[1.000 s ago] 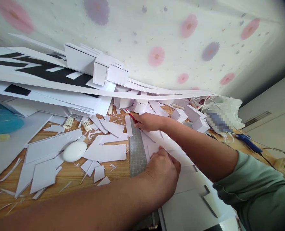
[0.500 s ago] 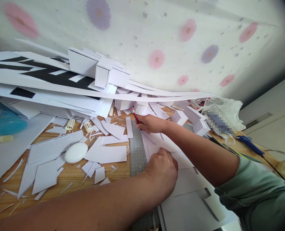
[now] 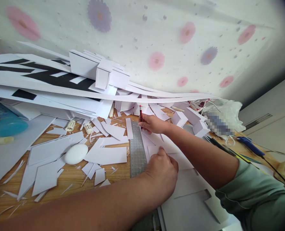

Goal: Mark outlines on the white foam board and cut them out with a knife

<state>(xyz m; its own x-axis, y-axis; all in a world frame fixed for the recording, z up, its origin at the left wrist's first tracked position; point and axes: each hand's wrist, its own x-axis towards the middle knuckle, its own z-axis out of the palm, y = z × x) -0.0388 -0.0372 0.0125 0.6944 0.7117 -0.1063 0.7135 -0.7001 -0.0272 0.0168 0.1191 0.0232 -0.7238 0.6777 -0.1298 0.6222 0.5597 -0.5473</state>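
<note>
My right hand (image 3: pixel 153 123) pinches a red and black pencil (image 3: pixel 140 112), held nearly upright over the far end of a white sheet (image 3: pixel 172 142). Closer to me, my left hand (image 3: pixel 163 173) rests on the same white sheet with its fingers curled under. Whatever those fingers hold is hidden. A grey cutting mat (image 3: pixel 137 154) with grid lines lies under the sheet and shows along its left side. White board pieces (image 3: pixel 192 211) with cut edges lie to the right of my left wrist.
Paper offcuts (image 3: pixel 108 155) and a white oval object (image 3: pixel 76 153) lie on the wooden table (image 3: pixel 67 192) at left. Behind are stacked white boards (image 3: pixel 82 93) and folded white boxes (image 3: pixel 103 75). A blue bottle (image 3: pixel 6 120), a plastic bag (image 3: pixel 231 112) and a blue-handled tool (image 3: pixel 249 144) flank the area.
The pencil has swung from a leftward tilt to nearly upright, and my right hand has shifted slightly right. My left hand stays in place on the sheet.
</note>
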